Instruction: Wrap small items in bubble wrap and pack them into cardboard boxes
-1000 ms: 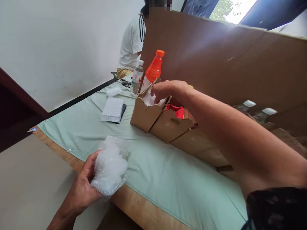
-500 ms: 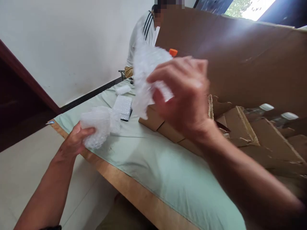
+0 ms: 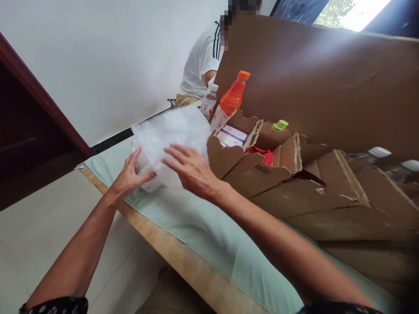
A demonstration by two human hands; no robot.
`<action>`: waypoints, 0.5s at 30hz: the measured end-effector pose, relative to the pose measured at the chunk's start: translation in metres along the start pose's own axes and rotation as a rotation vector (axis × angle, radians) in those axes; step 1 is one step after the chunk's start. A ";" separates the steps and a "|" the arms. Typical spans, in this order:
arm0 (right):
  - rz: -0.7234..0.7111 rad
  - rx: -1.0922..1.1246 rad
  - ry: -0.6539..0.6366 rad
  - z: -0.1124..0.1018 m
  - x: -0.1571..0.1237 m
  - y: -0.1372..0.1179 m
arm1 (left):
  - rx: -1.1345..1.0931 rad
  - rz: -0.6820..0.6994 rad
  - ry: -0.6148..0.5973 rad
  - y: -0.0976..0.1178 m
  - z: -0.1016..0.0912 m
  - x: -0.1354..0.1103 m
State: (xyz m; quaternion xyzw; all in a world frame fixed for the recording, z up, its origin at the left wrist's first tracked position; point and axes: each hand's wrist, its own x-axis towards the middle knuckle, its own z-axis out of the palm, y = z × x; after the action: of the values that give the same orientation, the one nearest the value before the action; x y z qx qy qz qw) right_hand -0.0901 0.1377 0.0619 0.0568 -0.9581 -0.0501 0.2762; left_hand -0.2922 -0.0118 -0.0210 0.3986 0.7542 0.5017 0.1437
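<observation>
A crumpled clear sheet of bubble wrap (image 3: 178,124) spreads over the far left part of the green cloth and is partly blurred. My left hand (image 3: 129,176) rests against its left edge, with thumb and fingers apart. Over the sheet's near right part lies my right hand (image 3: 193,170), its fingers stretched out flat and nothing gripped in them. Whatever lies under the wrap is hidden.
The green cloth (image 3: 209,222) covers a board with a wooden edge (image 3: 160,237). Cardboard compartments (image 3: 262,174) on the right hold small boxes and other items. An orange bottle (image 3: 232,98) and a small clear bottle (image 3: 208,101) stand behind. A person (image 3: 198,61) sits beyond.
My right hand has come down and left, laying its raised sheet of bubble wrap across the bundle by my left hand. My left hand's grip has loosened. The view has shifted slightly.
</observation>
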 end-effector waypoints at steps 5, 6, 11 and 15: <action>0.247 0.183 -0.031 0.025 -0.080 -0.010 | 0.146 0.037 -0.041 -0.004 -0.001 -0.004; 0.308 0.183 0.039 0.021 -0.089 -0.015 | 0.160 0.041 -0.036 -0.005 -0.002 -0.006; 0.604 0.101 -0.044 0.018 -0.102 -0.031 | 0.202 0.066 0.022 -0.011 0.001 -0.006; 0.776 0.158 -0.358 0.050 -0.081 -0.038 | 0.176 0.076 0.014 -0.018 0.006 0.009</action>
State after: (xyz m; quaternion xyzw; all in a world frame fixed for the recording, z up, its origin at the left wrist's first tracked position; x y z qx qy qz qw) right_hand -0.0460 0.1148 -0.0273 -0.2960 -0.9422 0.1218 0.0988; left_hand -0.3029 -0.0044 -0.0374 0.4346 0.7806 0.4414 0.0836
